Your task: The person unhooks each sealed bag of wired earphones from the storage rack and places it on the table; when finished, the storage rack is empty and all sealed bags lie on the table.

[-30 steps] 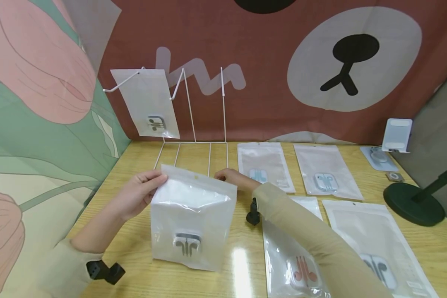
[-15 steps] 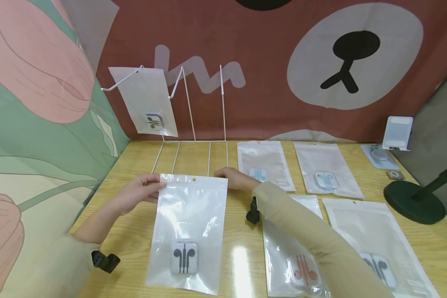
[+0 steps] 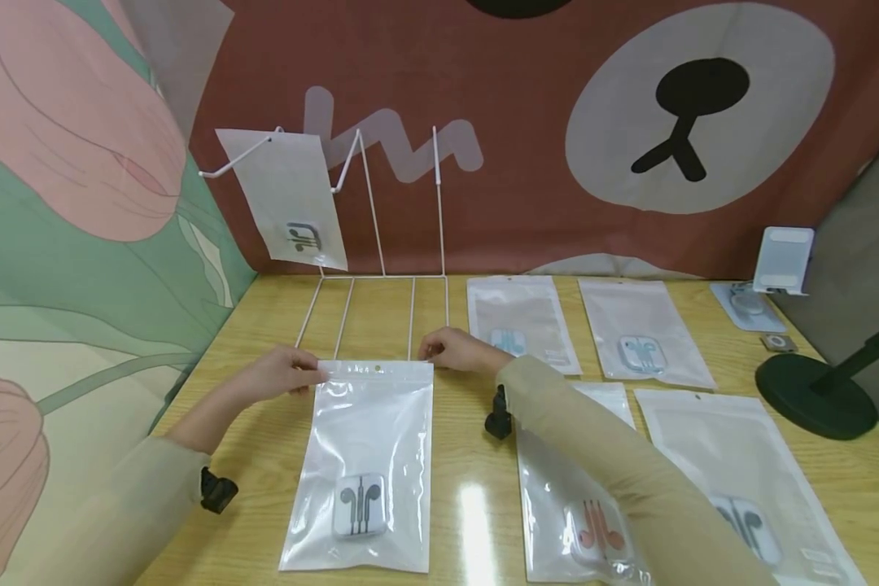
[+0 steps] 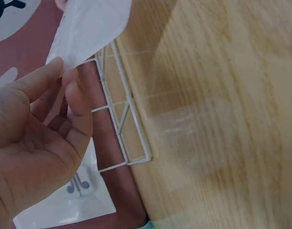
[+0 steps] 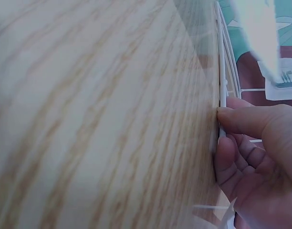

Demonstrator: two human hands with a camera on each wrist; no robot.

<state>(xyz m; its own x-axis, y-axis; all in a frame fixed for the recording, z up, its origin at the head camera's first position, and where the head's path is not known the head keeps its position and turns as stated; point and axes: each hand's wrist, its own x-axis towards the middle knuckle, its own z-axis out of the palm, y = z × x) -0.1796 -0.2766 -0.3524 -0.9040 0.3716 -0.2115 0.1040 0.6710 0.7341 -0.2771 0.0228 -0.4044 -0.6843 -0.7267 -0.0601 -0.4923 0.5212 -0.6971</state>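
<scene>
My left hand (image 3: 286,374) pinches the upper left corner of a white zip pouch (image 3: 373,448) with boxed dark-grey earphones (image 3: 360,506) inside. The pouch faces up, its hang hole at the top; whether it touches the table all over, I cannot tell. In the left wrist view, thumb and fingertips meet at the pouch's edge (image 4: 93,33). By the pouch's upper right corner, my right hand (image 3: 454,348) grips the front of the white wire rack (image 3: 412,317). The right wrist view shows that thumb and fingers (image 5: 226,152) on the wire near the tabletop.
Another earphone pouch (image 3: 286,187) hangs from the rack's left hook. Several pouches lie to the right, including one with red earphones (image 3: 596,529) partly under my right sleeve (image 3: 601,456). A white phone stand (image 3: 782,260) and a dark-green round base (image 3: 813,399) stand at the far right.
The held pouch has swung from tilted and bent to facing up, and has come down towards me. My left hand moved slightly down with it. My right hand stayed at the rack.
</scene>
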